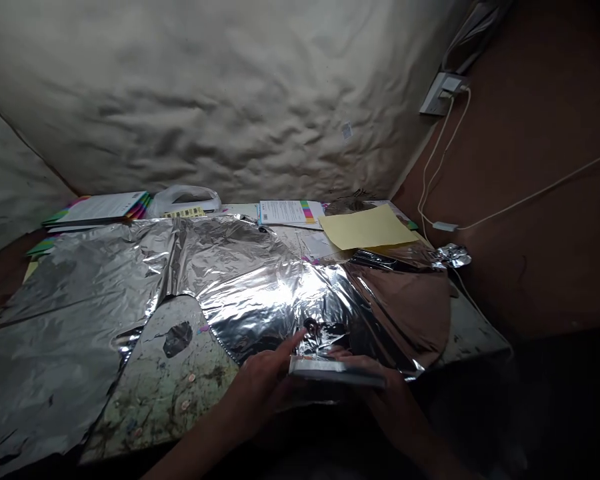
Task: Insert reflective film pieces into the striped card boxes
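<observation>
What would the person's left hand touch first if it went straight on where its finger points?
The left hand would likely meet the crinkled silver foil sheet near its dark round eyelet, though depth is unclear.

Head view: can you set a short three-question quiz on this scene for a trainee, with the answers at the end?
1. Which hand has a finger stretched toward the dark round spot on the silver foil sheet?
2. True or false: a white cable runs down from the wall socket.
3. Fill in the colour: the paper sheet at the far edge of the foil is ____.

Key: 1. The left hand. 2. True. 3. Yellow.
</observation>
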`<state>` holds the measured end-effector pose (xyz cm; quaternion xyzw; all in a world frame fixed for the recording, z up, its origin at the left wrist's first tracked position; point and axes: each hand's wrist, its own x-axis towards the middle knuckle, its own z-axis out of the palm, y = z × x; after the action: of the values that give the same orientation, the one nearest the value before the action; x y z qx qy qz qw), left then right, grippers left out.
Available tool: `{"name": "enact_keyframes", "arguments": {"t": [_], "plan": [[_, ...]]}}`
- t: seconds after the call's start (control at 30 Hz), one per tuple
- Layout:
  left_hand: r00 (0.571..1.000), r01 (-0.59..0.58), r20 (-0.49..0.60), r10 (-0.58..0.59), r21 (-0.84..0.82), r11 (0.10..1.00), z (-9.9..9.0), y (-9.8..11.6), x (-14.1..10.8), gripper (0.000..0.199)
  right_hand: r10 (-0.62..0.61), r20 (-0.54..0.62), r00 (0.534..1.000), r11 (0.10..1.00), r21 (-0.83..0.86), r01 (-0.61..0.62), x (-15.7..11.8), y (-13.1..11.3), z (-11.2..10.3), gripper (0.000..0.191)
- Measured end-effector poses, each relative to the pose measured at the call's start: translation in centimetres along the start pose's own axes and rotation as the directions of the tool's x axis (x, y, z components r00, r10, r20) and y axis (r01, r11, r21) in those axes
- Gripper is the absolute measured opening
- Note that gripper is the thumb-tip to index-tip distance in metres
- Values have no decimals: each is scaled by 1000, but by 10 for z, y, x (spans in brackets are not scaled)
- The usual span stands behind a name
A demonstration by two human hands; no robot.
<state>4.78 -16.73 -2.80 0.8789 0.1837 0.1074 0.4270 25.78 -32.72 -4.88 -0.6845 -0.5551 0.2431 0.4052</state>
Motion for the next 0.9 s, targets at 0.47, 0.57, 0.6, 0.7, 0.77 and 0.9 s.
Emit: {"name": "enact_keyframes", "arguments": {"t": [0.47,0.57,0.6,0.7,0.77,0.9], "plan": [[899,275,-372,-231,70,959,23,-5,15,78,349,-312,884,936,154,-316,4,-9,23,70],[910,245,-367,-193,101,964,25,-7,14,76,370,-279,886,927,172,-333,2,-8,22,47],[914,236,-365,-179,117,965,25,-7,14,75,370,-274,888,927,172,-333,2,-8,22,42],[902,244,-401,-158,172,955,28,-6,11,79,323,-367,872,945,76,-318,4,-7,24,49],[897,253,-418,-142,222,942,29,-5,10,83,252,-448,858,951,-51,-306,6,-7,27,60],[923,252,-372,-100,384,888,28,-6,12,85,76,-430,900,934,-285,-216,9,-5,28,49]]}}
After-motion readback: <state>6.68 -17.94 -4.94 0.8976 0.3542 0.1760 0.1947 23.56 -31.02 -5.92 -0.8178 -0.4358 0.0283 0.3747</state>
